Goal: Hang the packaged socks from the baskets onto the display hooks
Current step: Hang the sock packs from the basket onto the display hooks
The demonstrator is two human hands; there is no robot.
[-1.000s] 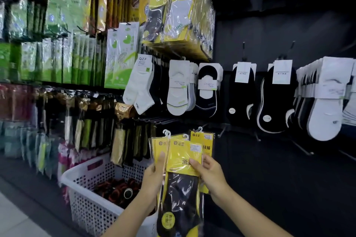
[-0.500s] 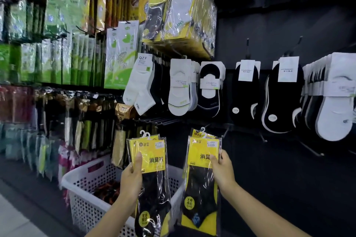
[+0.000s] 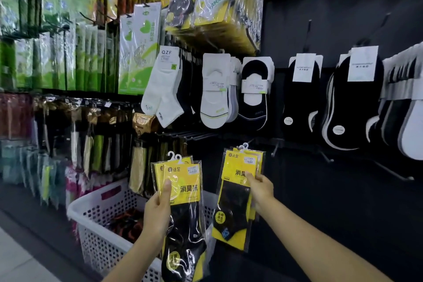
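Note:
My left hand (image 3: 158, 212) grips a small stack of yellow-and-black sock packs (image 3: 183, 192) with white hanger hooks on top, thumb across the front card. My right hand (image 3: 259, 190) pinches a second stack of the same sock packs (image 3: 238, 190), held a little higher and to the right. Both stacks hang in front of the black display wall, above the white perforated basket (image 3: 100, 233). Bare black display hooks (image 3: 325, 155) stick out of the wall to the right of the right stack. More dark packs lie inside the basket.
Rows of hung socks fill the wall above: white and black low-cut socks (image 3: 254, 96), yellow packs (image 3: 215, 7) at the top, green packs (image 3: 139, 48) at left. Another bare hook (image 3: 393, 170) juts out lower right. Light floor shows at lower left.
One stack held in both hands has been split in two. The left hand moved left with its share, and the right hand carried its share right and slightly up toward the wall.

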